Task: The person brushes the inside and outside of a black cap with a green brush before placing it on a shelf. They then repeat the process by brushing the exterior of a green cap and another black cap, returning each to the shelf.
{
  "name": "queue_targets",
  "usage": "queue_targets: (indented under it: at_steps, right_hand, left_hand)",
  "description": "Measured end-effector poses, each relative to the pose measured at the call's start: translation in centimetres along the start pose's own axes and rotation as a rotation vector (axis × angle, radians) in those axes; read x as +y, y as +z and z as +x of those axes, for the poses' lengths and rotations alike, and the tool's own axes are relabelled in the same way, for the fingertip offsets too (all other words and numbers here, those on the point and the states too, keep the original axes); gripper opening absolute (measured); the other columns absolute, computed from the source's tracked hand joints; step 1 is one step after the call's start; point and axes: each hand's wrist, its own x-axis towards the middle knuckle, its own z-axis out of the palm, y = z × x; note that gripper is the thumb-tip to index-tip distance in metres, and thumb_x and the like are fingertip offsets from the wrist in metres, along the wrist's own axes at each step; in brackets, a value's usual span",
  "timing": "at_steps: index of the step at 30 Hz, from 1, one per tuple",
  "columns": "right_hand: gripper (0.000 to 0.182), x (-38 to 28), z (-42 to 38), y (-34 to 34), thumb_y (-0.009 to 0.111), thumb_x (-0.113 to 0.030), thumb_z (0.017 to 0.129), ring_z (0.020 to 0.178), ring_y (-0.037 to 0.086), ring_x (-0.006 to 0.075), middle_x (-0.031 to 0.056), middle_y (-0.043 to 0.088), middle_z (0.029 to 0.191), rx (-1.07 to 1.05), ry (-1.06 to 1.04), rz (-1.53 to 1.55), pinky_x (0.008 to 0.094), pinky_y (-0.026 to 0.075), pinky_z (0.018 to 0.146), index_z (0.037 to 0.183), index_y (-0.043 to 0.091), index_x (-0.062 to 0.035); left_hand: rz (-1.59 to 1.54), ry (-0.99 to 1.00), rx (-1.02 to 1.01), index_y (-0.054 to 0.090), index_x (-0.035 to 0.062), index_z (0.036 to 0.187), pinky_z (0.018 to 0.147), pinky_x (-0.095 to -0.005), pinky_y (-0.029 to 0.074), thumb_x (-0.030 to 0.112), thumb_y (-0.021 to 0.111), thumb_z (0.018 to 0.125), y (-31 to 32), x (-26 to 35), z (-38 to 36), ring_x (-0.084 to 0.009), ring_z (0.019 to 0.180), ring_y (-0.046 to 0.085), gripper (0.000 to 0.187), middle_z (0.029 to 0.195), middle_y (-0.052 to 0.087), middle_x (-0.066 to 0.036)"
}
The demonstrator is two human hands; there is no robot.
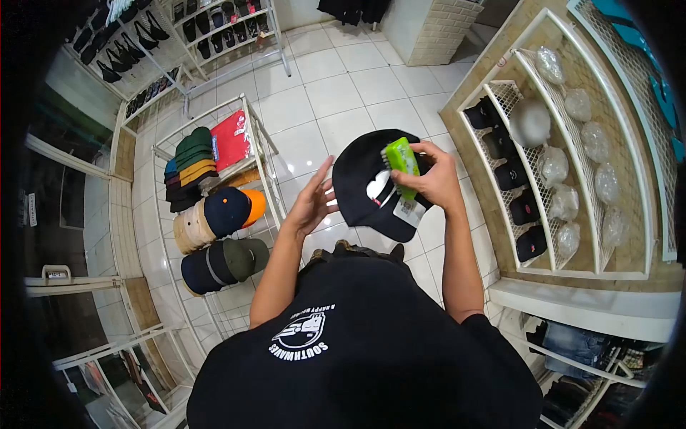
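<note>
In front of my chest is a black cap (pixel 355 168) with a white and red design on it and a white tag (pixel 409 210) at its side. My right hand (pixel 437 177) is closed around a bright green brush (pixel 401 166), thumb on one side and fingers on the other, with its bristles facing the cap. The brush overlaps the right part of the cap. To the left, my left hand (pixel 309 206) has its fingers apart and stretched out, fingertips right at the cap's left edge.
A white wire rack (pixel 241 107) on the left carries folded beanies (pixel 194 159), a red packet (pixel 233 138) and stacked caps (pixel 229 209). On the right, a slanted mesh shelf (pixel 532 154) displays caps and clear plastic-wrapped balls (pixel 595 141). Footwear racks (pixel 227 25) stand at the back.
</note>
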Motion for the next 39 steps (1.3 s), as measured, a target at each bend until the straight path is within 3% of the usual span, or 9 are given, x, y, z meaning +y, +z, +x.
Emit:
queue_targets:
  at_steps: [3, 6, 8, 11, 17, 21, 25, 29, 39]
  right_hand:
    - [0.060, -1.8, -0.3, 1.4, 0.095, -0.035, 0.059, 0.090, 0.067, 0.0232, 0.0117, 0.072, 0.103, -0.138, -0.028, 0.013, 0.0344, 0.053, 0.086, 0.102, 0.074, 0.0013]
    - [0.059, -1.8, -0.2, 2.6, 0.095, -0.036, 0.059, 0.092, 0.068, 0.0266, 0.0125, 0.071, 0.097, -0.143, -0.022, -0.061, 0.0370, 0.054, 0.085, 0.099, 0.072, 0.0016]
    - [0.059, -2.1, -0.9, 3.8, 0.096, -0.034, 0.062, 0.089, 0.067, 0.0204, 0.0127, 0.069, 0.100, 0.269, -0.346, -0.479, 0.0333, 0.054, 0.084, 0.098, 0.067, 0.0026]
    - [0.060, -4.4, -1.7, 5.8, 0.094, -0.036, 0.062, 0.085, 0.067, 0.0279, 0.0145, 0.067, 0.097, 0.161, -0.045, -0.173, 0.0397, 0.056, 0.080, 0.099, 0.065, -0.0002]
    - [0.063, 0.0, 0.3, 6.0, 0.090, -0.043, 0.068, 0.086, 0.070, 0.0334, 0.0182, 0.068, 0.092, 0.308, 0.057, -0.509, 0.0448, 0.058, 0.078, 0.106, 0.066, 0.0014]
    - [0.059, -1.7, -0.9, 6.8, 0.091, -0.041, 0.069, 0.079, 0.070, 0.0302, 0.0156, 0.069, 0.090, 0.092, 0.075, -0.115, 0.0426, 0.057, 0.072, 0.103, 0.067, 0.0005]
    - [0.058, 0.9, 0.6, 6.4, 0.091, -0.043, 0.068, 0.079, 0.070, 0.0317, 0.0159, 0.070, 0.089, 0.413, 0.014, -0.397, 0.0444, 0.056, 0.073, 0.098, 0.065, -0.0004]
    - [0.059, 0.3, -0.6, 7.2, 0.091, -0.042, 0.067, 0.080, 0.069, 0.0329, 0.0159, 0.069, 0.088, 0.196, 0.146, -0.111, 0.0442, 0.055, 0.072, 0.098, 0.064, 0.0005]
    - [0.065, 2.1, -0.4, 6.8, 0.092, -0.043, 0.069, 0.079, 0.071, 0.0275, 0.0180, 0.071, 0.095, 0.274, 0.052, -0.161, 0.0389, 0.057, 0.071, 0.110, 0.070, 0.0038]
  left_hand:
    - [0.016, -0.106, 0.056, 0.068, -0.0007, 0.115, 0.087, -0.0334, 0.060, 0.034, 0.059, 0.099, -0.4, -1.3, 1.0, -0.0197, 0.096, 0.074, 0.039, 0.106, 0.076, -0.010]
    - [-0.132, -0.170, -0.038, 0.067, -0.0002, 0.117, 0.083, -0.0346, 0.062, 0.022, 0.057, 0.094, -1.3, -1.7, 1.6, -0.0212, 0.094, 0.074, 0.033, 0.106, 0.075, -0.011]
    - [-0.112, -0.183, 0.064, 0.067, -0.0003, 0.111, 0.081, -0.0343, 0.062, 0.016, 0.055, 0.091, -0.5, -2.0, 1.2, -0.0217, 0.086, 0.073, 0.029, 0.099, 0.074, -0.011]
    - [-0.040, -0.191, 0.142, 0.064, 0.0018, 0.102, 0.071, -0.0333, 0.059, 0.015, 0.057, 0.088, -0.3, -3.5, 1.2, -0.0201, 0.074, 0.069, 0.021, 0.089, 0.071, -0.007]
    - [0.080, -0.045, 0.138, 0.060, -0.0013, 0.111, 0.078, -0.0332, 0.055, 0.006, 0.055, 0.086, 1.2, -2.3, 0.0, -0.0219, 0.081, 0.064, 0.027, 0.094, 0.064, -0.011]
    - [0.166, -0.050, 0.197, 0.059, -0.0006, 0.122, 0.077, -0.0304, 0.052, 0.004, 0.055, 0.086, 2.6, -2.3, 0.1, -0.0175, 0.083, 0.061, 0.036, 0.097, 0.062, -0.007]
    - [0.188, -0.044, 0.113, 0.055, 0.0004, 0.138, 0.079, -0.0287, 0.052, 0.002, 0.054, 0.084, 3.2, -2.3, -0.1, -0.0146, 0.087, 0.059, 0.054, 0.102, 0.060, -0.005]
    - [0.283, -0.109, 0.098, 0.049, 0.0042, 0.150, 0.077, -0.0260, 0.050, 0.001, 0.053, 0.083, 1.6, -3.5, 0.8, -0.0135, 0.086, 0.056, 0.067, 0.105, 0.059, -0.004]
    - [0.456, -0.089, 0.056, 0.039, 0.0078, 0.159, 0.073, -0.0222, 0.042, 0.004, 0.051, 0.081, 3.0, -2.4, -0.1, -0.0101, 0.083, 0.048, 0.080, 0.103, 0.056, -0.002]
